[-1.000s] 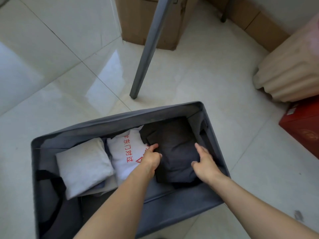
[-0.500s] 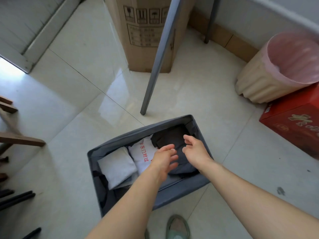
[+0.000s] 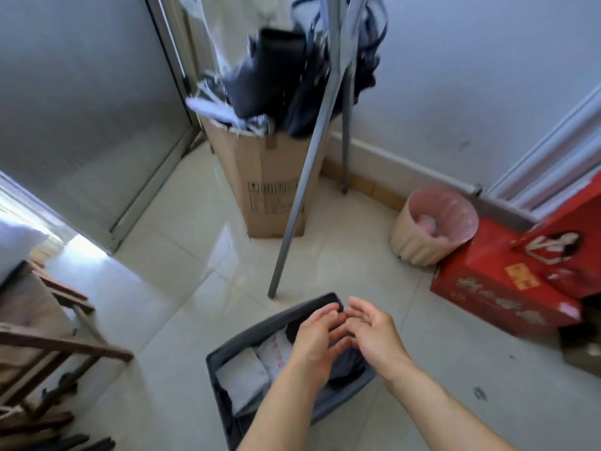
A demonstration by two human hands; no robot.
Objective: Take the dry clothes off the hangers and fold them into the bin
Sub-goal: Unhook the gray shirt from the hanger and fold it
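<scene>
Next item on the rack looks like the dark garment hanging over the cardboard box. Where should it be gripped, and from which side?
Probably its upper part, reached from the front left: the dark garment hangs straight down, and the slanted rack leg crosses in front on its right. Its lower end reaches the cardboard box, so lift upward. How it is hung is too blurred to see.

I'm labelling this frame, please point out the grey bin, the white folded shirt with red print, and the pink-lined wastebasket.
grey bin point(image 3: 253, 333): head view, on its far rim.
white folded shirt point(image 3: 275, 352): head view, on its printed top.
pink-lined wastebasket point(image 3: 418, 244): head view, on its beige outer wall.
</scene>
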